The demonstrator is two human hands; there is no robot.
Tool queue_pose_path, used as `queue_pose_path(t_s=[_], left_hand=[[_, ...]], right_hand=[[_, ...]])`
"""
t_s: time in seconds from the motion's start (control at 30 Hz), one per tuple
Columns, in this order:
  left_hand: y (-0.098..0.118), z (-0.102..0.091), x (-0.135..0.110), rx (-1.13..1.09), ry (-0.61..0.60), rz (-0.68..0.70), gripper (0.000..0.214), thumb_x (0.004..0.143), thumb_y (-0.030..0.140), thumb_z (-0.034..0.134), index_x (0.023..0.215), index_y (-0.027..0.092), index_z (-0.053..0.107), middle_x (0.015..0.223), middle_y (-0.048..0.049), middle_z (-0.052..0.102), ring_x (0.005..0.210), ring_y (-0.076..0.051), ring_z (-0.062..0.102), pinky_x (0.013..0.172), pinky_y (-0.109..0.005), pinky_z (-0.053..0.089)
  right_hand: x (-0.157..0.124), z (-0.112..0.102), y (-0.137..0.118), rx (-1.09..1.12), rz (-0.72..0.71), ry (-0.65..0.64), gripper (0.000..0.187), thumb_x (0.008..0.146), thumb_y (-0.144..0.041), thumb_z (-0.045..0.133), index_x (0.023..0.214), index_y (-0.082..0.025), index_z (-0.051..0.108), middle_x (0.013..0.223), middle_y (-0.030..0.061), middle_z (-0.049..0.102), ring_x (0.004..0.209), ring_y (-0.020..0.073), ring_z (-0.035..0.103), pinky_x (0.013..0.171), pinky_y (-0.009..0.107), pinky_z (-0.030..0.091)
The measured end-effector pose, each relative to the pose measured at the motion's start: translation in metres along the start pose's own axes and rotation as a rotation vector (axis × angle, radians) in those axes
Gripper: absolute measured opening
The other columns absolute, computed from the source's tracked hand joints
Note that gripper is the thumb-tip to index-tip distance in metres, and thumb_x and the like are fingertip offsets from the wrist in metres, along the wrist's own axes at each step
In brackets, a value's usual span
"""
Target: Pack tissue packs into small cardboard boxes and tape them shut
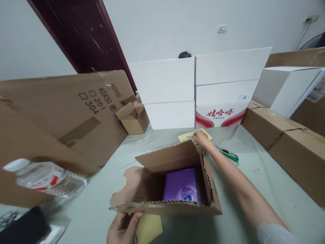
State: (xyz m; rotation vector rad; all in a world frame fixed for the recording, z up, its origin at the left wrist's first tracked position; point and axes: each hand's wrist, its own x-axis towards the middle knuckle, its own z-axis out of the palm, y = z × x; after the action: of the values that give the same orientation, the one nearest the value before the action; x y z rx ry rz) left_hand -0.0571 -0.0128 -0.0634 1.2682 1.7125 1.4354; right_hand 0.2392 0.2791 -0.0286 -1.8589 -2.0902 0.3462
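Observation:
An open brown cardboard box (175, 159) stands on the table in front of me, with a purple packet (181, 184) inside it. My left hand (123, 227) grips the box's near flap at the bottom edge, above a yellow paper (149, 227). My right hand (200, 137) reaches past the box and rests with fingers closed on a yellow sheet (183, 137) lying flat beyond it. A green-handled cutter (230, 154) lies just right of my right forearm.
A plastic water bottle (48, 179) lies at the left before a large leaning cardboard sheet (63, 115). A small open carton (133, 117), stacked white boxes (195, 88) and brown cartons (284, 135) ring the table. A dark object (24, 225) sits at bottom left.

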Motion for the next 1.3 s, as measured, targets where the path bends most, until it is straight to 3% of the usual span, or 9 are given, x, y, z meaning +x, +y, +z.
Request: queue_pose_path(t_s=[0.13,0.33,0.53,0.67,0.77,0.87,0.97,1.13,1.3], left_hand=[[0.015,0.010,0.000,0.120,-0.010,0.182,0.040,0.072,0.058,0.071,0.072,0.018,0.069,0.069,-0.0051,0.074,0.063,-0.022,0.071,0.059,-0.029,0.060],[0.049,0.036,-0.023,0.292,-0.117,0.532,0.015,0.086,0.034,0.063,0.082,0.020,0.067,0.075,-0.0031,0.071,0.070,-0.018,0.069,0.058,-0.025,0.056],[0.041,0.042,-0.041,0.159,-0.030,0.720,0.049,0.088,0.023,0.062,0.135,0.029,0.048,0.133,-0.0116,0.060,0.127,-0.027,0.055,0.100,-0.043,0.050],[0.044,0.045,-0.043,-0.060,-0.138,0.765,0.067,0.095,0.036,0.052,0.153,0.028,0.019,0.113,-0.0089,0.072,0.125,-0.026,0.058,0.113,-0.055,0.034],[0.053,0.048,-0.042,0.021,-0.082,0.634,0.043,0.093,0.035,0.056,0.135,0.028,0.049,0.097,-0.0035,0.074,0.105,-0.024,0.068,0.115,-0.056,0.031],[0.059,0.052,-0.037,0.080,-0.009,0.479,0.032,0.089,0.030,0.058,0.121,0.026,0.058,0.114,-0.0074,0.067,0.107,-0.024,0.065,0.102,-0.047,0.048],[0.061,0.057,-0.030,0.063,0.016,0.419,0.061,0.085,0.027,0.057,0.143,0.023,0.037,0.145,-0.0156,0.043,0.134,-0.029,0.045,0.101,-0.047,0.049],[0.064,0.051,-0.028,0.031,-0.309,0.279,0.046,0.086,0.018,0.039,0.127,0.023,0.058,0.158,-0.0097,0.027,0.148,-0.032,0.024,0.116,-0.059,0.028],[0.066,0.040,-0.040,0.164,-0.330,0.281,0.037,0.095,0.023,0.038,0.125,0.025,0.059,0.158,-0.0106,0.026,0.147,-0.033,0.028,0.113,-0.060,0.034]], right_hand=[[-0.041,-0.025,0.030,0.269,0.048,0.079,0.029,0.095,-0.036,0.059,0.116,-0.016,0.062,0.117,0.0073,0.063,0.099,0.0205,0.064,0.085,0.040,0.055],[-0.167,-0.057,0.055,0.694,0.064,0.118,0.039,0.092,-0.051,0.052,0.093,-0.016,0.069,0.085,0.0053,0.071,0.078,0.0203,0.066,0.067,0.031,0.053],[-0.251,-0.061,0.047,0.987,-0.008,0.176,0.068,0.078,-0.067,0.059,0.134,-0.029,0.050,0.129,0.0085,0.063,0.115,0.0269,0.061,0.090,0.038,0.052],[-0.258,-0.045,0.027,1.122,-0.130,0.016,0.082,0.075,-0.047,0.075,0.145,-0.038,0.033,0.152,0.0066,0.041,0.131,0.0274,0.049,0.100,0.042,0.046],[-0.254,-0.039,0.023,1.136,-0.134,0.052,0.065,0.078,-0.043,0.073,0.135,-0.037,0.044,0.146,0.0066,0.048,0.128,0.0264,0.051,0.096,0.040,0.048],[-0.249,-0.040,0.029,1.111,-0.116,0.114,0.034,0.074,-0.041,0.076,0.102,-0.030,0.061,0.140,0.0057,0.052,0.129,0.0275,0.049,0.095,0.038,0.046],[-0.248,-0.044,0.034,1.063,-0.121,0.100,0.032,0.077,-0.055,0.066,0.082,-0.023,0.066,0.137,0.0095,0.054,0.131,0.0327,0.046,0.098,0.042,0.043],[-0.269,-0.045,0.024,0.964,-0.121,0.131,0.033,0.076,-0.055,0.069,0.080,-0.023,0.065,0.128,0.0109,0.055,0.131,0.0347,0.044,0.101,0.043,0.039],[-0.274,-0.048,0.026,0.735,-0.191,0.175,0.030,0.093,-0.048,0.050,0.078,-0.023,0.058,0.122,0.0098,0.059,0.121,0.0285,0.053,0.096,0.040,0.044]])
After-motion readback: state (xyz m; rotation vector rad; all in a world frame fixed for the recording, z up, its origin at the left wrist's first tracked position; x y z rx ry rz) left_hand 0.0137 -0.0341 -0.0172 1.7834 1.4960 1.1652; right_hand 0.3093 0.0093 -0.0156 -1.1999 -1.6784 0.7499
